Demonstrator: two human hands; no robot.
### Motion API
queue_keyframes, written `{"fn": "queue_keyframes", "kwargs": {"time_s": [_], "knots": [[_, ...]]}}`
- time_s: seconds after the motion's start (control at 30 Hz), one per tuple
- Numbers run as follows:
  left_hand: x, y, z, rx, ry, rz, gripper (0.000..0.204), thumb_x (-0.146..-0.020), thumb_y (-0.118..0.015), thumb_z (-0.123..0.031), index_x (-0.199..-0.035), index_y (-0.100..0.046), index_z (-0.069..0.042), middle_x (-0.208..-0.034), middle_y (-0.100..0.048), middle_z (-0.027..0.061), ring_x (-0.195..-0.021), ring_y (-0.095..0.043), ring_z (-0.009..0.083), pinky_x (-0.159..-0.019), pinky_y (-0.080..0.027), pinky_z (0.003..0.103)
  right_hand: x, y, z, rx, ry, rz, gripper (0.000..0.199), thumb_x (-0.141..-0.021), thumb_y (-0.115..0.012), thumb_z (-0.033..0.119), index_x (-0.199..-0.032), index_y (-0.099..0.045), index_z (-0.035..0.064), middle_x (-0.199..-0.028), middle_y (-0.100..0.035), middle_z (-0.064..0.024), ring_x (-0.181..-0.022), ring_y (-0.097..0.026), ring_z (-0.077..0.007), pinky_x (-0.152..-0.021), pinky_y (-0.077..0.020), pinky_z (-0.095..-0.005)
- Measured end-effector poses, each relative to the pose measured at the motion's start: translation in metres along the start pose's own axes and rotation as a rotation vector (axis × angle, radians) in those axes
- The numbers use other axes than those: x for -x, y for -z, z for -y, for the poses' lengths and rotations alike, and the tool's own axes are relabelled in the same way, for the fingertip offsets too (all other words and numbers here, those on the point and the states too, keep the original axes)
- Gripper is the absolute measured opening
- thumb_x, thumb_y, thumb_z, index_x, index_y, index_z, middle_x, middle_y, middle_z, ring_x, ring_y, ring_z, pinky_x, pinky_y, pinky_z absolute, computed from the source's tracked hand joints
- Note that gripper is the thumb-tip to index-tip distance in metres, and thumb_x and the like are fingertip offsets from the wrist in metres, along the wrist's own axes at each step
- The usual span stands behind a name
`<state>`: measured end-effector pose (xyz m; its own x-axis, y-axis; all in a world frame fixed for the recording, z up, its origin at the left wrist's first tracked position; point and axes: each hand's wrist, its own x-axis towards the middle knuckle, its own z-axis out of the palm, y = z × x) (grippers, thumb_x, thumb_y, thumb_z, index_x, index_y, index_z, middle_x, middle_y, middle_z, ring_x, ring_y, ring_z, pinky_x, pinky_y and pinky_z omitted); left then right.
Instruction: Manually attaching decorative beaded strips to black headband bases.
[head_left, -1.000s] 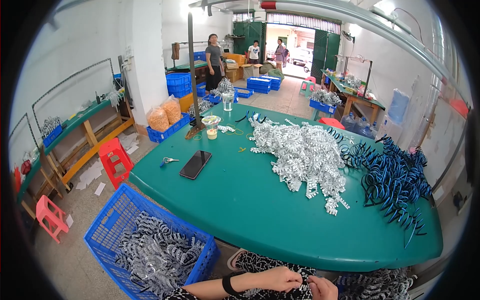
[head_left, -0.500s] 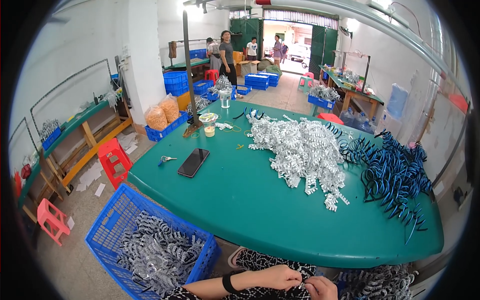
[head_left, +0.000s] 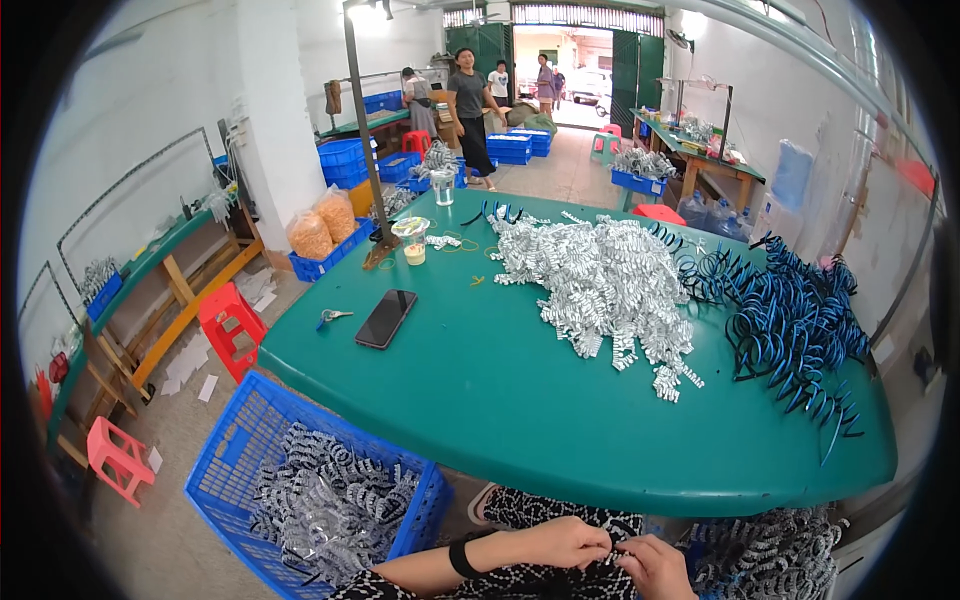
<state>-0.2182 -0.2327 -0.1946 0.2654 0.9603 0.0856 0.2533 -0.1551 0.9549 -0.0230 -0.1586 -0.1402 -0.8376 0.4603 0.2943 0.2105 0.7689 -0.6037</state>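
Note:
Just below the near edge of the green-topped table, my left hand is closed in a pinch over my lap. My right hand is curled close to it, its fingertips pinched near the left ones. Between them shows something small and dark, too small to make out against my patterned clothing. At my left stands a blue plastic crate, holding a heap of black-and-white curled strips. More such curled strips lie under the table at my right.
White curled strips are heaped on the table, beside blue-black spiral coils. A phone, keys, a lidded cup and a clear cup lie to the left. Red stools stand on the floor. A person is beyond.
My hands have shifted slightly right and up in the picture, still pinched close together. The person in grey beyond the table has moved, and the view has tilted a little.

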Motion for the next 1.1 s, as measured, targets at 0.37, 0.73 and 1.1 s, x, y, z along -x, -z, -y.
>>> {"fn": "queue_keyframes", "kwargs": {"time_s": [0.37, 0.73, 1.1], "knots": [[0.005, 0.009, -0.016, 0.005, -0.022, -0.029, 0.015, -0.089, -0.051, -0.017, -0.09, -0.06, -0.005, -0.059, -0.06, 0.0039, -0.052, -0.058, 0.0148, -0.052, -0.045, 0.027, -0.014, 0.016, -0.005, 0.003, -0.022, 0.257, 0.022, -0.078, -0.067, 0.023, -0.095, -0.064, 0.0101, -0.086, -0.063, -0.0082, -0.081, -0.063, -0.0253, -0.07, -0.0506, -0.0341], [0.013, 0.102, -0.089, 0.546, 0.02, -0.32, 0.018, -0.092, -0.052, -0.016, -0.102, -0.058, -0.002, -0.069, -0.06, 0.0025, -0.055, -0.048, 0.0032, -0.048, -0.034, 0.016, -0.078, 0.114, 0.024, -0.2, 0.082, 0.07, 0.024, -0.08, -0.062, 0.005, -0.104, -0.061, 0.0018, -0.103, -0.058, -0.0126, -0.074, -0.061, -0.0189, -0.065, -0.0489, -0.028], [-0.01, 0.172, -0.138, 0.607, -0.15, -0.597, 0.02, -0.091, -0.054, -0.021, -0.099, -0.058, -0.004, -0.067, -0.059, 0.0032, -0.051, -0.044, 0.0033, -0.045, -0.03, 0.015, -0.14, 0.18, 0.005, 0.039, 0.268, 0.057, 0.018, -0.078, -0.063, 0.002, -0.096, -0.062, 0.0013, -0.087, -0.061, -0.0084, -0.075, -0.058, -0.0194, -0.064, -0.0461, -0.0286]]}}
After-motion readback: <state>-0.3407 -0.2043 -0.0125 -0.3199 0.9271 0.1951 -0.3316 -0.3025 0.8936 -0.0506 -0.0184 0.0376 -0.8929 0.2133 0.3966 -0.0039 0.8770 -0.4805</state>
